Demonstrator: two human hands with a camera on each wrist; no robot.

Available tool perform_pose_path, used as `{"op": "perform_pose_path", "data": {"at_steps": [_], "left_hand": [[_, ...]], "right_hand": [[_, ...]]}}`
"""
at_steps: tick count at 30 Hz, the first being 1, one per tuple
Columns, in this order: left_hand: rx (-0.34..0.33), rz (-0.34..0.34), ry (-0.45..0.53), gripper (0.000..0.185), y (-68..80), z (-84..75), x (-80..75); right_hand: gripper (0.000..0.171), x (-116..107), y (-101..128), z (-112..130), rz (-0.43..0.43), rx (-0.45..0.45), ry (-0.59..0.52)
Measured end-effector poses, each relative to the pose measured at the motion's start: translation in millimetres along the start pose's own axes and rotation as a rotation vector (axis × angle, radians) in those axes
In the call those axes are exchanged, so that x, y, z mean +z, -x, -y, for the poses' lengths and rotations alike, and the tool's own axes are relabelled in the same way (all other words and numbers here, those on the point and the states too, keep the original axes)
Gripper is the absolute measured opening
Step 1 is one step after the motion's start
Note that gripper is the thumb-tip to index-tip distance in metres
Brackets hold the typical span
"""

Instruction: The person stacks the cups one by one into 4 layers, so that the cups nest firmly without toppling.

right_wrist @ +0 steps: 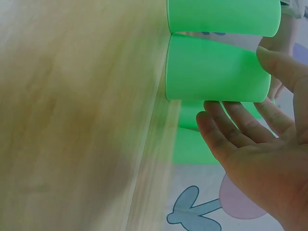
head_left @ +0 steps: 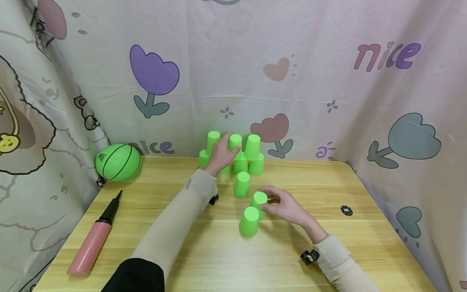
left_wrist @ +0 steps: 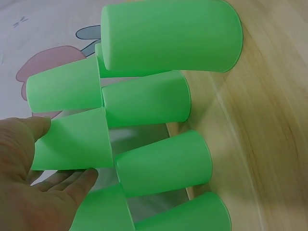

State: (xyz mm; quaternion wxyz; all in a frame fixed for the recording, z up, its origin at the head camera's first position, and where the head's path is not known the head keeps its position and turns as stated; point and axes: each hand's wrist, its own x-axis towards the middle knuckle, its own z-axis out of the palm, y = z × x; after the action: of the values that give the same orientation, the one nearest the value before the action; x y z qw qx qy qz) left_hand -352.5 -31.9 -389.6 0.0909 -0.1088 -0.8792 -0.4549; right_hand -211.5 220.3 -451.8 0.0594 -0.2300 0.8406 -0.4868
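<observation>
At the back of the table, green cups stand upside down, three of them on top of a lower row. My left hand (head_left: 223, 153) pinches the middle upper cup (left_wrist: 72, 142) between thumb and fingers, and that cup rests on the row below. Nearer the front, my right hand (head_left: 286, 206) has its thumb and fingers around an upside-down green cup (right_wrist: 219, 70) on the table. Directly in front of that one stands another green cup (head_left: 249, 222). A single green cup (head_left: 242, 185) stands between the stack and my right hand.
A green ball (head_left: 118, 162) sits at the table's back left corner. Along the left side lies a pink hand pump (head_left: 90, 247) with a black nozzle. A black round chip (head_left: 346, 210) lies on the right. Printed curtain (head_left: 219, 81) hangs behind the wooden table (head_left: 310, 178).
</observation>
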Motion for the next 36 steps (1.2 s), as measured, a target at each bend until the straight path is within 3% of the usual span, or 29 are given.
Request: {"op": "perform_pose_path", "data": {"at_steps": [9,36], "left_hand": [[-0.034,0.004,-0.004,0.070,-2.5,-3.8,2.2],[-0.024,-0.004,-0.028,0.072,-8.1,-7.9,5.1]], "right_hand": [[0.060,0.7,0.4,1.5,-0.004,-0.013,0.011],[0.060,0.4,1.8,-1.0,-0.011,0.015,0.016]]}}
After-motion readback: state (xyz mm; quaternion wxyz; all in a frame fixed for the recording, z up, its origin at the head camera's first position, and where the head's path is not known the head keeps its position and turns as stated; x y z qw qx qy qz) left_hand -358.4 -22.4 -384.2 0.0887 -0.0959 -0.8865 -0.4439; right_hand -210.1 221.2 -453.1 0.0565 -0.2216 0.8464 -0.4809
